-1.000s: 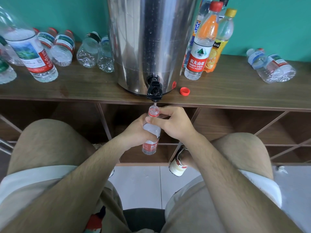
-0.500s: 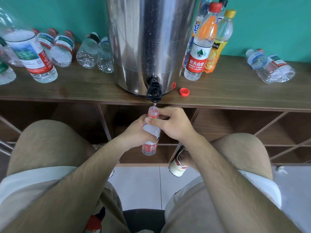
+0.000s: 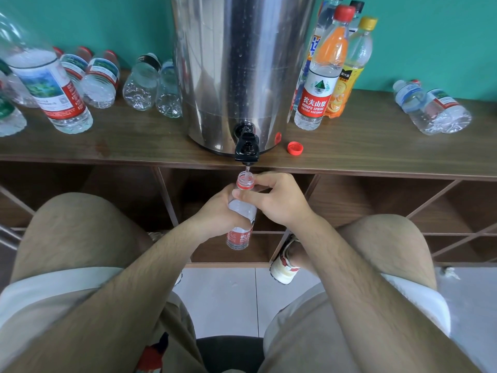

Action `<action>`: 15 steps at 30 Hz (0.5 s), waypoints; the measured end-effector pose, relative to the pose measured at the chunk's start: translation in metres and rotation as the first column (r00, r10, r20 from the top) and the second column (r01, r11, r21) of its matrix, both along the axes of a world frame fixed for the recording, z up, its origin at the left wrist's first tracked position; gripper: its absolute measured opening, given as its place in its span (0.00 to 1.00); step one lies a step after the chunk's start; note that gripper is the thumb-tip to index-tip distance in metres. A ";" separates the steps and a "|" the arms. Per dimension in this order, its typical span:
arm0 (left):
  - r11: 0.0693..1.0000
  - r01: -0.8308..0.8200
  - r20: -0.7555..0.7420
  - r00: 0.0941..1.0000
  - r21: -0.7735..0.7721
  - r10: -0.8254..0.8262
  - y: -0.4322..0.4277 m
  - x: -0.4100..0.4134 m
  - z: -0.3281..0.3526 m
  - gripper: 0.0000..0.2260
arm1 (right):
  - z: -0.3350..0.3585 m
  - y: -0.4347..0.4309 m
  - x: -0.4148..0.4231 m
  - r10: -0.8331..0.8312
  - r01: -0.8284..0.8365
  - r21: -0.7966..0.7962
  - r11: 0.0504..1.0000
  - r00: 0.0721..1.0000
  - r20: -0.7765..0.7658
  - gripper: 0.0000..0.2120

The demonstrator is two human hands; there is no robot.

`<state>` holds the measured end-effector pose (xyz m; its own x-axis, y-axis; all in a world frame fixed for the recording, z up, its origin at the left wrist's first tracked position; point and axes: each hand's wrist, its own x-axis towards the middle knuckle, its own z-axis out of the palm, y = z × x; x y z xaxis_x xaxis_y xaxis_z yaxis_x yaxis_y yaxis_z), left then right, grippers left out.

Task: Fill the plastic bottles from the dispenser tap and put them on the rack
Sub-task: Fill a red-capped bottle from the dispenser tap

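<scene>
Clear plastic bottle [image 3: 241, 209] stays under the black tap [image 3: 247, 146] at its twelve o'clock, left hand [image 3: 215, 215] gripping its body, right hand [image 3: 279, 200] pinching its neck; filling likely continues.

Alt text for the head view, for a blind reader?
A left hand and a right hand hold an uncapped bottle under the black tap of the dispenser. A red cap lies on the shelf nearby, among other bottles.

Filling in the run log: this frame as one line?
phase: filling | bottle: under tap, uncapped | left hand: grips bottle body | right hand: holds bottle neck | red cap: on shelf by dispenser
</scene>
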<state>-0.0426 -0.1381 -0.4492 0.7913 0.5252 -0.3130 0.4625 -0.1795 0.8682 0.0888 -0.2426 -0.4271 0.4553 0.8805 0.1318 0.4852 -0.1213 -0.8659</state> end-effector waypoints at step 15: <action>1.000 0.002 -0.003 1.000 0.004 -0.002 0.000 0.000 0.000 0.37 | 0.002 -0.001 -0.001 0.006 -0.006 -0.002 1.000 1.000 0.006 0.12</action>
